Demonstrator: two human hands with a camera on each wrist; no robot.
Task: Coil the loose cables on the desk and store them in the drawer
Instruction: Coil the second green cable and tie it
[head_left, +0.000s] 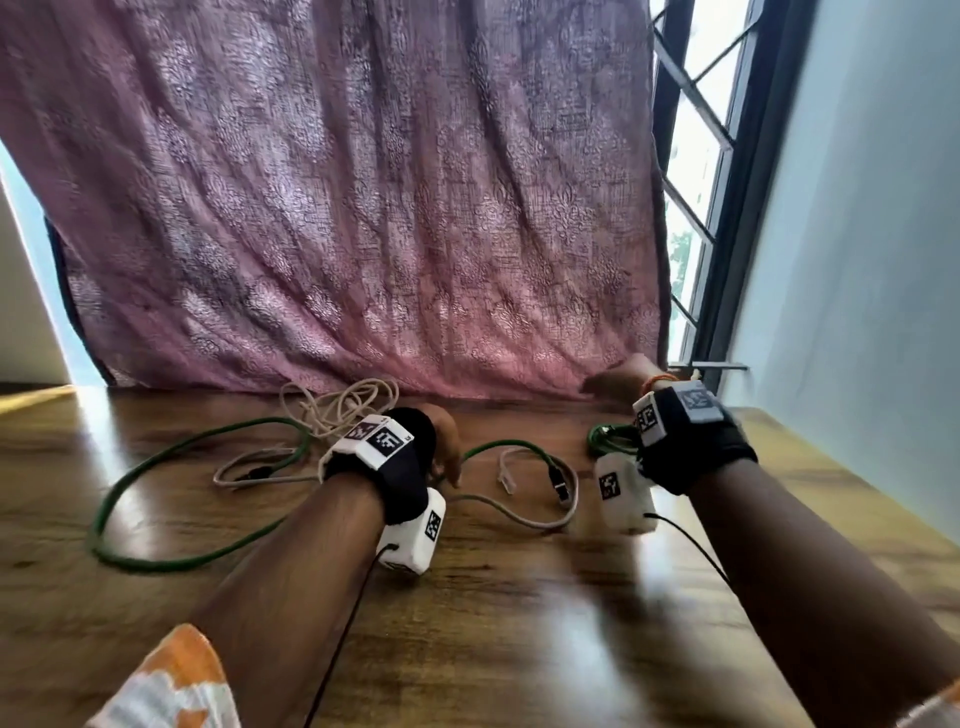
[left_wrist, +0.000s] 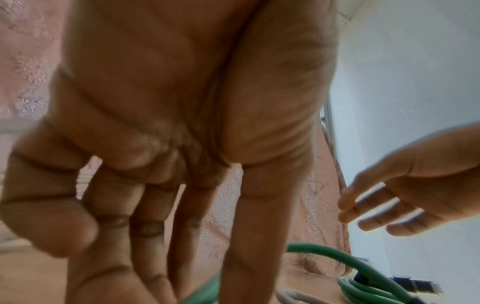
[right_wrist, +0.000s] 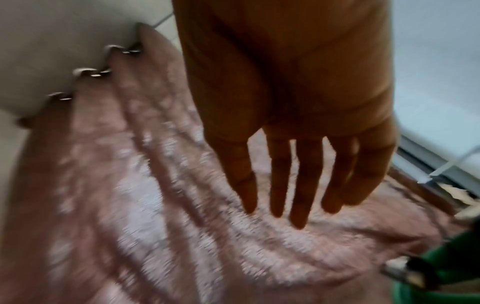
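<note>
The left hand (head_left: 445, 457) is down on the loose green cable (head_left: 156, 467) at mid-desk, fingers bent over it; whether they've actually closed on it is hard to tell. The right hand (head_left: 618, 382) is at 2 o'clock, fingers straight and holding nothing, just beyond the coiled green bundle (head_left: 610, 439). Probably best to feed even loops rightward, keeping clear of the grey cable (head_left: 519, 514) lying across it at 5 o'clock.

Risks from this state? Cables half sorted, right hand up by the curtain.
1. The green cable crosses the grey cable near the left hand; pulling could drag or tangle both.
2. The right hand, open at the curtain, might snag it.
3. The beige cable lies loose.
</note>
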